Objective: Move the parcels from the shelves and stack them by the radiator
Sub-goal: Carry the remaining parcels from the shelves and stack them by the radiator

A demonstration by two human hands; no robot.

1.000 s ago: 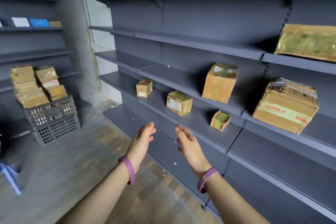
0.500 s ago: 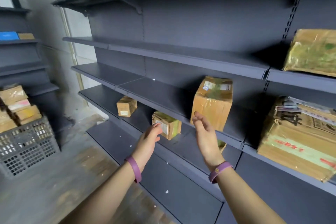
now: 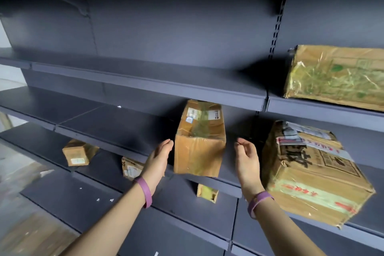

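A tall brown taped parcel [image 3: 199, 143] stands on a dark grey shelf [image 3: 116, 124] in front of me. My left hand [image 3: 159, 157] is raised at the parcel's left side, fingers straight, about touching its edge. To the right of that parcel, a short gap away, my right hand [image 3: 246, 158] hangs with fingers loosely curled and holding nothing. A large worn parcel [image 3: 311, 170] sits on the same shelf further right. Another wide taped parcel [image 3: 336, 77] lies one shelf up on the right.
On the shelf below lie a small box [image 3: 78, 153] at the left, a labelled box [image 3: 132, 168] partly behind my left wrist, and a tiny box [image 3: 206, 193] under the tall parcel. Floor [image 3: 25, 233] shows at lower left.
I have come closer to the shelves and the view has swung right, so the crate of parcels is out of sight. Both hands rose and spread apart to either side of the tall parcel.
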